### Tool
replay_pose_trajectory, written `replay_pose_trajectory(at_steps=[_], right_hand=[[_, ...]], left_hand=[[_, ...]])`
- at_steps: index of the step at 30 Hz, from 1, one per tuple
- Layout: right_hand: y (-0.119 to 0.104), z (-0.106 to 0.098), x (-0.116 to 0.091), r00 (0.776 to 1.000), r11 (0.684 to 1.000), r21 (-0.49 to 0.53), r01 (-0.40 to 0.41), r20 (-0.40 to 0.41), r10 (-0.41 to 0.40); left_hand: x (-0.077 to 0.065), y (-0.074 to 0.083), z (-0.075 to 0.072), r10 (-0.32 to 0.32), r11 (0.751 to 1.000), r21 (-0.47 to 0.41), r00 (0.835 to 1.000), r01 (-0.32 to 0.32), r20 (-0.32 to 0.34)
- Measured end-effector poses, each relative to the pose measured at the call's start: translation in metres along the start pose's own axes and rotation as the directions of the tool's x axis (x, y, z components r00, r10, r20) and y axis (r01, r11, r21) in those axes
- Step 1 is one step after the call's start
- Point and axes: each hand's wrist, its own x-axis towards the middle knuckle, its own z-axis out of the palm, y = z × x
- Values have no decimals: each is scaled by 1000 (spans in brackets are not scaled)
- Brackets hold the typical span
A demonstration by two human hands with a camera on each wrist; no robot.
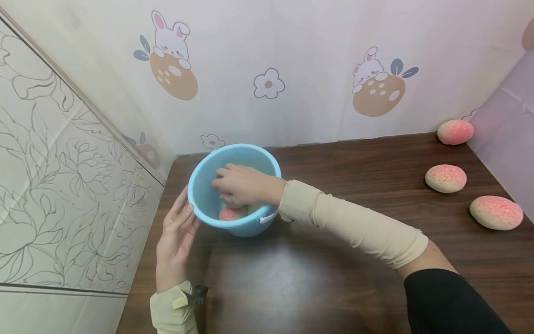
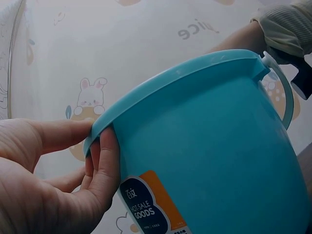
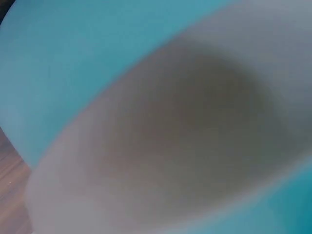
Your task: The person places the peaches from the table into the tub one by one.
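Bucket (image 1: pixel 250 230), light blue, at the rear left of the worktop (image 1: pixel 363 171), with pink-topped pieces (image 1: pixel 232 213) inside. From left to right: my left grip (image 1: pixel 177 229) is closed narrowly on the bucket's rim, thumb at the edge, fingers against the outside. My right grip (image 1: pixel 242 183) reaches over the opposite side into the bucket, fingers bent above the contents; the right wrist view is blurred, so I cannot tell whether it holds anything. Well apart, toward the worktop's right edge, lie a middle piece (image 1: pixel 446 178), a rear piece (image 1: pixel 455 132) and a front piece (image 1: pixel 496 212). I judge the step in hand to be handling pieces within the bucket; whether placing or lifting is unclear. The next move, I judge, calls for a steady rim while the right grip clears it. Surface: dark wood grain, with a bright reflection before the bucket. Room: a flower-drawn panel (image 1: pixel 62 185) at left, a rabbit-printed back wall (image 1: pixel 308 102), and a lilac-tinted wall (image 1: pixel 509 116) at right.
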Motion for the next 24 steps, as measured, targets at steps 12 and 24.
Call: replay_pose_trajectory(at_steps=[12, 24], right_hand=[[7, -9, -16, 997, 999, -5, -35, -63, 34], [22, -11, -30, 954, 990, -141, 14, -294, -56]], left_hand=[[0, -1, 0, 9, 1000, -1, 1000, -9, -5], [0, -3, -1, 20, 1000, -17, 1000, -20, 3]])
